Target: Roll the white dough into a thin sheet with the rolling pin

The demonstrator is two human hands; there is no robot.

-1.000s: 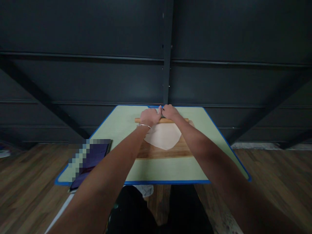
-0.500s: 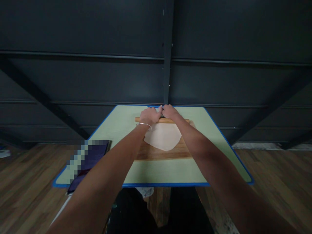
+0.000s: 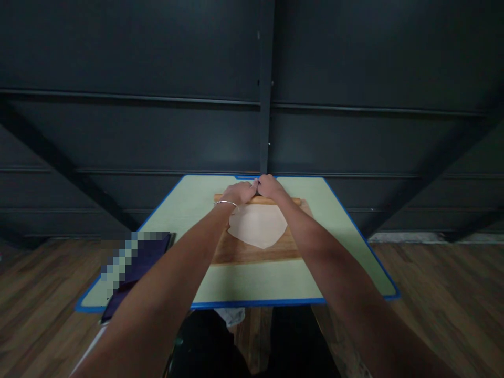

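left hand (image 3: 239,192): palm down on the rolling pin (image 3: 258,200), fingers flat and curled loosely over its top, pressing more than gripping. Thin bracelet (image 3: 226,203) on the wrist.
right hand (image 3: 271,187): same pose, fingers draped over the pin, touching the left hand at mid-pin.
grip state: neither hand wraps fully round; whether the thumbs hook under cannot be told.
pin: wooden, long axis left-right, lying at the far edge of the wooden board (image 3: 252,251). Both ends stick out past the hands.
dough (image 3: 258,226): pale flat sheet on the board, rounded point toward the near side, its far edge under the pin.
key relation: dough lies on the near side of the fingers, directly toward the person; pin axis runs square to that line. Both hands equally close, both arms near full stretch.
mat (image 3: 252,281): pale green with blue border, under the board.
near left: dark purple item (image 3: 146,256) on the mat corner, partly pixelated.
surroundings: wood floor (image 3: 444,294); dark panelled wall (image 3: 157,79) beyond the far side.
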